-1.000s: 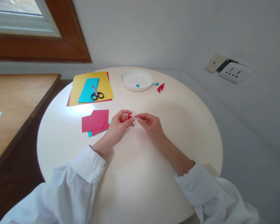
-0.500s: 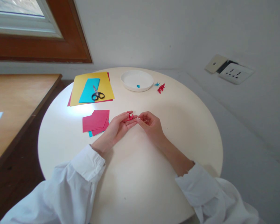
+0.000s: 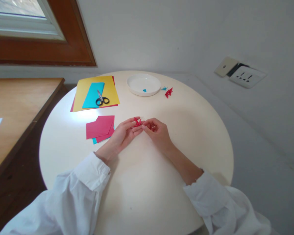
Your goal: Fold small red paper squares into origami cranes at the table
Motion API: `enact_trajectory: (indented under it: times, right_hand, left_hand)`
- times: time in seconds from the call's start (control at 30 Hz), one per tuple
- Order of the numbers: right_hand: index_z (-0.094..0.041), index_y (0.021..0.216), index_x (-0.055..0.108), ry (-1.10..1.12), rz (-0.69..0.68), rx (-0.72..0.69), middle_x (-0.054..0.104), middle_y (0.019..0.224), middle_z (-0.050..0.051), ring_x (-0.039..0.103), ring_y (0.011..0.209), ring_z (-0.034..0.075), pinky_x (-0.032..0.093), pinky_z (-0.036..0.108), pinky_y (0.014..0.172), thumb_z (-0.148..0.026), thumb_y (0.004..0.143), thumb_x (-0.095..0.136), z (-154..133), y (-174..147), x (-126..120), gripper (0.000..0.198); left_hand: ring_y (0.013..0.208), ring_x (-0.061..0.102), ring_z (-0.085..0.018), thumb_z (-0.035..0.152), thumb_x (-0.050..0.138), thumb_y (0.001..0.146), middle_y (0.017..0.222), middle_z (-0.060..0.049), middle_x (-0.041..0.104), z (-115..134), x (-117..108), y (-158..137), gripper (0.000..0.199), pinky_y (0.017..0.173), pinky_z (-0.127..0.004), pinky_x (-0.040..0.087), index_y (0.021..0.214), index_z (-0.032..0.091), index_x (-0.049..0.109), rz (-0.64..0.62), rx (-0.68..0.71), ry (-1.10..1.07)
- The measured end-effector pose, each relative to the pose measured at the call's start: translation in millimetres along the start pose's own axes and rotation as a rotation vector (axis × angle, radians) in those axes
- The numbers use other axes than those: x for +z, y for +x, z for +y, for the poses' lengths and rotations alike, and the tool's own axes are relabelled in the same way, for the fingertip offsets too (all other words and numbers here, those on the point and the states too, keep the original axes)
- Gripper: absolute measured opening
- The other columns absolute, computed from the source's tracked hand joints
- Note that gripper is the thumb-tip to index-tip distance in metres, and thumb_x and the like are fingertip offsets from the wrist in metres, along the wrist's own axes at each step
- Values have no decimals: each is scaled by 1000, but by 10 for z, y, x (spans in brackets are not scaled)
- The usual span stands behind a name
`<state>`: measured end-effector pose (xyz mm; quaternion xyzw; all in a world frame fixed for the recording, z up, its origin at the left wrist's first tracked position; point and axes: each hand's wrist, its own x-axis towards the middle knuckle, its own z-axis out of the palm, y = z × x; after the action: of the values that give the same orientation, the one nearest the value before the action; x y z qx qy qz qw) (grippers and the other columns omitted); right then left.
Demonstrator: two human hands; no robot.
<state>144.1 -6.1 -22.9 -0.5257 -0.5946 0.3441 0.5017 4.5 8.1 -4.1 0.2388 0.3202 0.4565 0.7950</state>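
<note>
A small red folded paper crane (image 3: pixel 138 122) lies on the fingers of my left hand (image 3: pixel 124 132), which is turned palm up with the thumb and fingers around the paper. My right hand (image 3: pixel 158 130) is pinched closed at the crane's right side, its fingertips meeting the left fingertips. What exactly the pinch covers of the crane is hard to see. To the left of my left hand lie several red paper squares (image 3: pixel 100 127), with a blue sheet (image 3: pixel 94 141) peeking out beneath.
A white round dish (image 3: pixel 137 93) with a small blue folded piece (image 3: pixel 144 90) stands at the back. Beside it are a blue crane (image 3: pixel 164 88) and red cranes (image 3: pixel 169 92). Scissors (image 3: pixel 102 100) rest on blue paper (image 3: pixel 93 94) over yellow sheets (image 3: pixel 112 91).
The red crane shows more fully above my left fingers and is tilted differently. My right fingertips have shifted slightly left, closer to it.
</note>
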Motion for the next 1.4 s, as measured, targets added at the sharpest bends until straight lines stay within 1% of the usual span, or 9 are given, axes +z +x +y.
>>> enact_trajectory:
  times: [0.2,0.33,0.5,0.67,0.73,0.83,1.03,1.27,1.4]
  right_hand:
    - [-19,87,62,-14,13,-25,52,63,-4,47,57,10,37,24,54,-24,71,59,7,8,-10,17]
    - [-20,97,63,-20,6,-31,54,69,-3,48,60,10,40,25,58,-21,71,57,30,11,-5,27]
    - [-21,104,63,-94,-48,-84,59,79,0,51,65,11,44,26,62,-18,73,54,53,19,-20,33]
    - [-23,100,66,-159,-88,-118,65,91,4,56,76,14,45,29,68,-16,74,52,15,12,-44,30]
    - [-22,99,66,-165,-88,-110,65,90,4,57,76,15,45,29,68,-16,74,53,6,9,-47,28]
    - [-20,98,65,-153,-84,-99,65,88,5,56,74,14,45,29,67,-17,74,54,16,9,-42,26]
    - [-19,82,64,-154,-74,-119,61,78,3,54,70,14,44,28,64,-19,73,55,49,13,-38,13]
    - [-19,84,66,-169,-92,-132,62,79,3,55,70,14,44,28,64,-16,73,57,76,16,-45,15]
    - [-19,83,66,-173,-90,-138,60,76,1,54,68,13,43,27,63,-16,72,60,106,22,-35,13]
  left_hand:
    - [88,66,-16,0,59,71,88,-9,68,-17,-14,-9,22,94,-32,47,91,10,60,-31,30,25]
    - [92,65,-16,-3,58,69,90,-10,68,-28,-33,-10,26,96,-31,44,92,9,62,-72,18,37]
    - [97,64,-18,1,62,69,98,-12,69,-58,-107,28,29,96,-31,44,96,10,66,-171,26,104]
    - [98,63,-18,8,63,73,101,-12,69,-73,-156,54,22,93,-28,45,94,11,68,-237,31,160]
    - [97,63,-18,9,63,73,101,-12,69,-70,-154,51,22,93,-28,45,94,11,68,-250,26,167]
    - [94,64,-17,6,63,72,96,-12,70,-63,-144,46,22,92,-28,46,93,11,68,-216,11,145]
    - [92,65,-18,2,61,69,97,-13,69,-64,-156,50,26,93,-32,46,93,11,67,-171,5,123]
    - [87,65,-18,1,59,68,93,-12,70,-45,-123,34,24,92,-34,46,89,10,67,-147,-5,139]
    - [88,64,-17,4,61,71,94,-11,69,-52,-145,44,20,93,-33,45,89,11,68,-195,-16,162]
